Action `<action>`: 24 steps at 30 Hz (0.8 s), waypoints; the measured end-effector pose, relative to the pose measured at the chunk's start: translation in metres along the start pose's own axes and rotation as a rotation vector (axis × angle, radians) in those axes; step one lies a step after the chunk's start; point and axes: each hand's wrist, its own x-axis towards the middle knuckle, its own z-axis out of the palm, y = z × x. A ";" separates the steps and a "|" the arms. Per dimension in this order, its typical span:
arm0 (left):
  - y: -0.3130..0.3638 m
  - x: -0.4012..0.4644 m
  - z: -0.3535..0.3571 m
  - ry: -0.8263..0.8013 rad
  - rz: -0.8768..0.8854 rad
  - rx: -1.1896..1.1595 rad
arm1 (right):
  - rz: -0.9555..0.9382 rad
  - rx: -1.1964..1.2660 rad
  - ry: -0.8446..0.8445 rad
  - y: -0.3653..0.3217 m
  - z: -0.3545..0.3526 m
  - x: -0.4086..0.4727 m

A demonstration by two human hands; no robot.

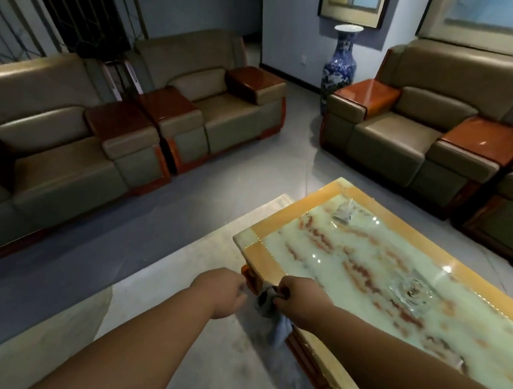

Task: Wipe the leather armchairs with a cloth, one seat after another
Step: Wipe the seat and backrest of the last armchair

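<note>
Two bare hands, right hand [291, 298] fingers curled pinching one limp grey cloth [273, 315] at glossy marble table [296, 213] corner, left hand [226, 293] loosely curled beside it, touch unclear, four boxy leather armchairs [222, 105] beyond.

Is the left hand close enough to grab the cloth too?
Probably yes. The left hand hovers right beside the grey cloth, which hangs from the right hand by the marble table corner. Nothing sits between them.
</note>
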 end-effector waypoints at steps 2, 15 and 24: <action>0.015 0.030 -0.015 -0.003 0.024 0.002 | 0.017 0.014 0.015 0.019 -0.024 0.021; 0.050 0.192 -0.064 -0.070 0.194 0.145 | 0.232 0.153 0.095 0.102 -0.082 0.101; 0.045 0.329 -0.121 -0.106 0.430 0.267 | 0.482 0.267 0.136 0.113 -0.099 0.171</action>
